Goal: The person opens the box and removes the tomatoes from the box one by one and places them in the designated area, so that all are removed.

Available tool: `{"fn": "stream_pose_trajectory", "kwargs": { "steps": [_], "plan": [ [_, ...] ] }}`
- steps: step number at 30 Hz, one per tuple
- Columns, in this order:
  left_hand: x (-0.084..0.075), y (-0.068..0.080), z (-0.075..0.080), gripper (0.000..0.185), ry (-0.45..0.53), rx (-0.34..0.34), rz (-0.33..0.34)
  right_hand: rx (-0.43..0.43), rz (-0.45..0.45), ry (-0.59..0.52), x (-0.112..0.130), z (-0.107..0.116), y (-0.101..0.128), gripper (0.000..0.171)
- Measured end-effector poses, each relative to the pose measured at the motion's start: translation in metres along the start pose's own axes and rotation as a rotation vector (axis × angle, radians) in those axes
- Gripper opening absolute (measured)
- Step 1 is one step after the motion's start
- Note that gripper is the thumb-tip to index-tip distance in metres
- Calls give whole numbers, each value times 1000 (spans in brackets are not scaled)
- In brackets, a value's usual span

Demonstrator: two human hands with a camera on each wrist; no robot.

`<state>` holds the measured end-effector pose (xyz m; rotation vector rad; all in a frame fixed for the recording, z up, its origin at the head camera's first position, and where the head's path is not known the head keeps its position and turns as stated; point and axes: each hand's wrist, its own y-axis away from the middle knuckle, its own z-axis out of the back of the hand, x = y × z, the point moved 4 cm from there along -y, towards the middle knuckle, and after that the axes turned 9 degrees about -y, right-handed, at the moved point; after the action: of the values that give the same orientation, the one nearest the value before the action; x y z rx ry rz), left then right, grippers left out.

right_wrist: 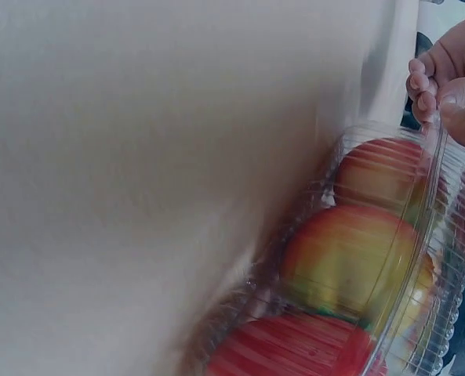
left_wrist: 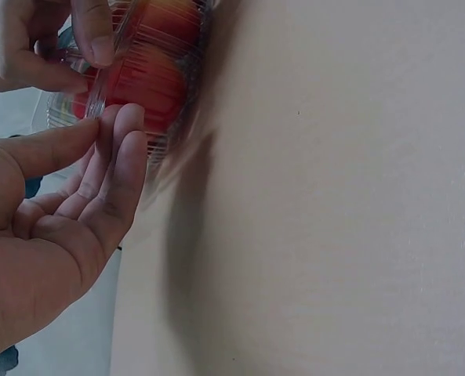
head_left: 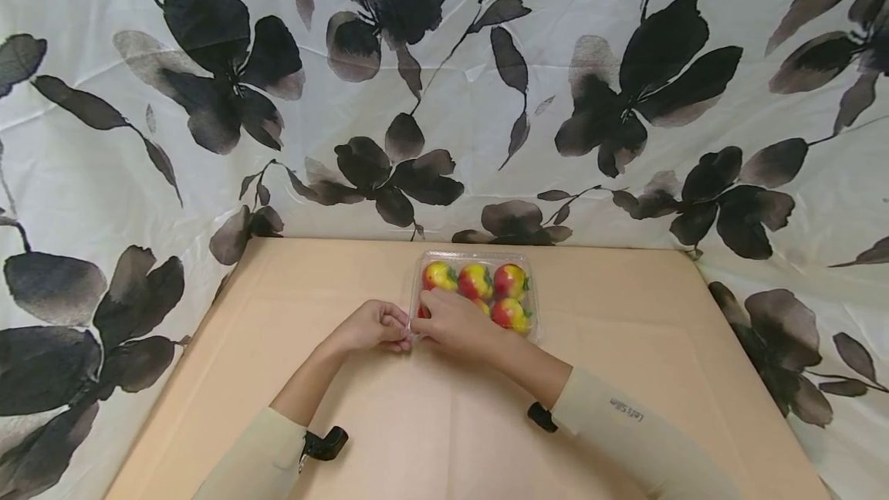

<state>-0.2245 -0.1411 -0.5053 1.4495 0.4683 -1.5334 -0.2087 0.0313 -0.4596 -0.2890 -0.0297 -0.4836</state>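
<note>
Both hands, the left hand [head_left: 375, 328] and right hand [head_left: 451, 319], pinch the clear plastic clamshell [head_left: 533, 307] at its near-left corner, so a sudden pop could scatter the peaches [head_left: 475, 282] across the table [head_left: 625, 346].

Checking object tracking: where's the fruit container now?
Head view: clear container at the table's far middle, by the floral backdrop, both hands on its near-left corner.

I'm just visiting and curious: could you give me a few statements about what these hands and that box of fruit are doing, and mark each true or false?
1. The clear plastic box holds red-and-yellow fruit. True.
2. The box stands on a glass shelf. False: it stands on the tan table.
3. Both hands meet at the box's near left corner. True: the left hand and right hand touch it there.
4. The backdrop is plain blue. False: the cloth is white with dark flowers.
</note>
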Motion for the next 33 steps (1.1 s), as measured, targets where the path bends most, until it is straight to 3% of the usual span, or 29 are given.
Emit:
{"fn": "stream_pose_trajectory", "kwargs": {
  "steps": [5, 15, 33],
  "plan": [
    [1, 1, 0, 13, 14, 11, -7, -31, 27, 72, 4, -2, -1, 6],
    [3, 1, 1, 12, 24, 16, -18, -96, 55, 171, 11, -10, -2, 9],
    [-2, -1, -1, 9, 2, -12, -26, -223, 19, 45, 5, -16, -1, 5]
  ]
}}
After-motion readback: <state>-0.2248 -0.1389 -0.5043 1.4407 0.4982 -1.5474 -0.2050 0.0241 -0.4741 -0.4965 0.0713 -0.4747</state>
